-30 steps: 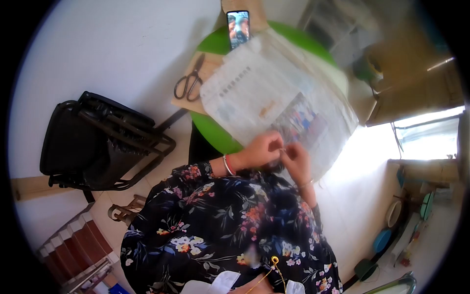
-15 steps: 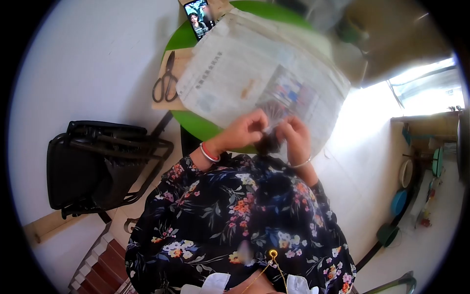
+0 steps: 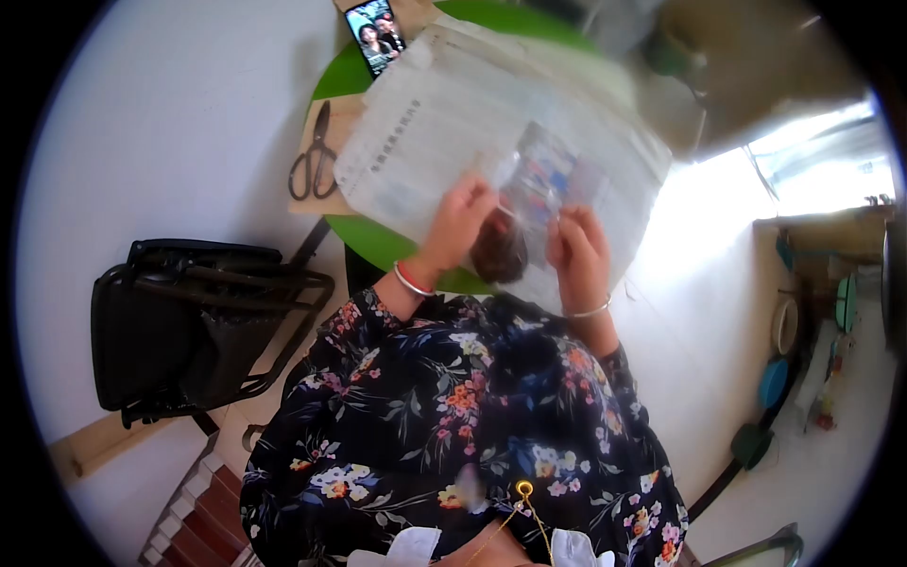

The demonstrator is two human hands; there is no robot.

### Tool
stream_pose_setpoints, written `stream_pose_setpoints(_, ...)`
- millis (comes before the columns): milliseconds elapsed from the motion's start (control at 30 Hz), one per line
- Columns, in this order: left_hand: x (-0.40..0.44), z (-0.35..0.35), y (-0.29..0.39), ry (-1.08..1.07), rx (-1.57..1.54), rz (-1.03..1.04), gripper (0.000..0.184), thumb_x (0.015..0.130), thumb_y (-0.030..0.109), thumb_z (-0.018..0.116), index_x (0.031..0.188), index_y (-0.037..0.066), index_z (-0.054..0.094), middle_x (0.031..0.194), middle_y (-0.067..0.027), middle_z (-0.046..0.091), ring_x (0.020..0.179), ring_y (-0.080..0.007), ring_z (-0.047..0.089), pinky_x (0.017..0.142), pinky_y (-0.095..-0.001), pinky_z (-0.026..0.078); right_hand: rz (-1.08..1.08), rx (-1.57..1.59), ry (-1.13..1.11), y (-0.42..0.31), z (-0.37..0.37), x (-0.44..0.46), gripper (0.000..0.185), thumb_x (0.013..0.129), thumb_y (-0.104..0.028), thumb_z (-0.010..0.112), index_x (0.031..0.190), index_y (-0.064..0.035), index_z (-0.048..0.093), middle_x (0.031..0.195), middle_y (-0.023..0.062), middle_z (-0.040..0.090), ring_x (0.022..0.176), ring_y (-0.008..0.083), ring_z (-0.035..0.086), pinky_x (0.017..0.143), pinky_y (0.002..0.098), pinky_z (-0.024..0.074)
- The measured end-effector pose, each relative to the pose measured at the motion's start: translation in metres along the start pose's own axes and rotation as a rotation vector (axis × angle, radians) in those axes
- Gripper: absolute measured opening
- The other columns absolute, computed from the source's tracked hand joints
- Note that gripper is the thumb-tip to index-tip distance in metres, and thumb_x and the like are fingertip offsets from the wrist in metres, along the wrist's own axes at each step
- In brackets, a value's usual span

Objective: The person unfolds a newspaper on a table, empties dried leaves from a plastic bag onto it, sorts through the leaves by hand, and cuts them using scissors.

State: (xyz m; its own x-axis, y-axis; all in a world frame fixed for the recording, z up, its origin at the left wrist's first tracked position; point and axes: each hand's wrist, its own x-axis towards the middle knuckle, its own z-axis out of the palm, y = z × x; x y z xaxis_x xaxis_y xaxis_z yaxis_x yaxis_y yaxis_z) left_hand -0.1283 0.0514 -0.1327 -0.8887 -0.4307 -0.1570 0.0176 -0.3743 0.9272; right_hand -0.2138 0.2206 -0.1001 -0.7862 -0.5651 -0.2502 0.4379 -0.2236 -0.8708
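Note:
A clear plastic bag (image 3: 501,248) with something dark brown in its lower part lies between my hands, over the white sack. My left hand (image 3: 460,222) is closed, its fingers pinching the bag's left edge. My right hand (image 3: 578,248) is also closed, the fingertips at the bag's right side. The bag's glossy upper part blurs into the printed patch beneath it, so its outline there is hard to follow. What the brown contents are, I cannot tell.
The white sack (image 3: 425,151) covers most of a round green table (image 3: 378,244). Black scissors (image 3: 315,161) lie on a tan board (image 3: 345,118) at the left. A lit phone (image 3: 376,36) leans at the far edge. A folded black chair (image 3: 189,321) stands by the wall.
My hands have moved apart, the left one up and to the left. The bag is spread wider between them, and its dark contents show more clearly. The view has shifted slightly.

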Motion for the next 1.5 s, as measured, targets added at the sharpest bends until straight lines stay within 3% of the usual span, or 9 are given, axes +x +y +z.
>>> stream_pose_setpoints(200, 0.008, 0.007, -0.020, 0.154, 0.226, 0.126, 0.013, 0.095, 0.014, 0.058, 0.097, 0.002, 0.054, 0.084, -0.0054, 0.062, 0.076, -0.0132, 0.064, 0.066, -0.0261, 0.053, -0.259, -0.229, -0.274, 0.011, -0.014, 0.010, 0.029, 0.094, 0.003, 0.045, 0.122, 0.0009, 0.049, 0.104, 0.0156, 0.067, 0.076, 0.0156, 0.063, 0.068, 0.0247, 0.0516)
stream_pose_setpoints(300, -0.004, -0.003, -0.026, 0.224, 0.543, 0.337, 0.015, 0.091, 0.015, 0.064, 0.095, 0.003, 0.056, 0.083, -0.0071, 0.062, 0.073, -0.0159, 0.064, 0.066, -0.0288, 0.051, -0.326, -0.275, -0.045, 0.001, -0.020, 0.009, 0.037, 0.093, 0.005, 0.045, 0.130, 0.0022, 0.045, 0.107, 0.0150, 0.067, 0.076, 0.0164, 0.063, 0.070, 0.0268, 0.0525)
stream_pose_setpoints(400, -0.027, 0.002, -0.004, 0.073, 0.875, 0.287, 0.018, 0.084, 0.017, 0.071, 0.091, 0.005, 0.058, 0.084, -0.0100, 0.061, 0.072, -0.0237, 0.064, 0.065, -0.0342, 0.050, -0.410, -0.490, 0.070, 0.004, -0.036, 0.033, 0.039, 0.088, 0.007, 0.048, 0.127, 0.0006, 0.052, 0.114, 0.0139, 0.066, 0.087, 0.0185, 0.064, 0.075, 0.0288, 0.0529)
stream_pose_setpoints(533, -0.029, 0.009, -0.006, -0.012, 1.065, 0.576, 0.022, 0.076, 0.018, 0.073, 0.091, 0.007, 0.062, 0.086, -0.0118, 0.058, 0.077, -0.0335, 0.060, 0.065, -0.0417, 0.049, -0.790, -1.111, -0.305, 0.026, -0.034, 0.061, 0.029, 0.076, 0.004, 0.059, 0.102, -0.0056, 0.068, 0.121, 0.0116, 0.061, 0.106, 0.0295, 0.060, 0.084, 0.0352, 0.0510)
stream_pose_setpoints(767, -0.032, 0.009, -0.009, -0.020, 0.987, 0.608, 0.031, 0.079, 0.016, 0.069, 0.104, 0.004, 0.056, 0.092, -0.0155, 0.055, 0.088, -0.0369, 0.057, 0.074, -0.0429, 0.048, -0.805, -1.278, -0.351, 0.025, -0.018, 0.063, 0.014, 0.082, -0.011, 0.062, 0.096, -0.0101, 0.062, 0.109, 0.0126, 0.061, 0.100, 0.0346, 0.060, 0.078, 0.0420, 0.0513)
stream_pose_setpoints(967, -0.035, 0.018, 0.007, 0.117, 0.836, 0.604, 0.014, 0.085, 0.007, 0.062, 0.095, 0.004, 0.053, 0.089, -0.0183, 0.056, 0.082, -0.0403, 0.058, 0.068, -0.0426, 0.047, -0.799, -1.278, -0.444, -0.008, 0.011, 0.029, 0.009, 0.084, -0.008, 0.063, 0.090, -0.0078, 0.057, 0.095, 0.0108, 0.060, 0.075, 0.0342, 0.062, 0.061, 0.0405, 0.0507)
stream_pose_setpoints(1133, -0.021, 0.012, 0.014, 0.161, 0.827, 0.714, 0.008, 0.084, 0.004, 0.062, 0.091, 0.003, 0.057, 0.081, -0.0180, 0.058, 0.073, -0.0388, 0.060, 0.063, -0.0390, 0.048, -0.703, -1.144, -0.176, -0.008, 0.002, 0.024, 0.008, 0.085, -0.003, 0.063, 0.090, -0.0054, 0.056, 0.085, 0.0112, 0.060, 0.068, 0.0306, 0.060, 0.059, 0.0366, 0.0484)
stream_pose_setpoints(1300, -0.022, -0.002, 0.022, 0.190, 0.662, 0.458, 0.008, 0.085, 0.003, 0.062, 0.092, 0.002, 0.058, 0.083, -0.0147, 0.062, 0.071, -0.0261, 0.060, 0.064, -0.0341, 0.047, -0.265, -0.791, -0.096, -0.011, -0.016, 0.020, 0.007, 0.087, -0.002, 0.063, 0.087, -0.0023, 0.056, 0.069, 0.0092, 0.056, 0.062, 0.0200, 0.057, 0.057, 0.0320, 0.0446)
stream_pose_setpoints(1500, -0.014, -0.006, 0.003, 0.079, 0.572, 0.370, 0.011, 0.086, 0.005, 0.064, 0.090, 0.002, 0.053, 0.078, -0.0083, 0.055, 0.070, -0.0169, 0.054, 0.066, -0.0291, 0.045, -0.453, -1.067, -0.251, -0.004, -0.015, 0.022, 0.015, 0.088, -0.012, 0.066, 0.097, -0.0010, 0.062, 0.064, 0.0025, 0.055, 0.059, 0.0129, 0.052, 0.057, 0.0272, 0.0427)
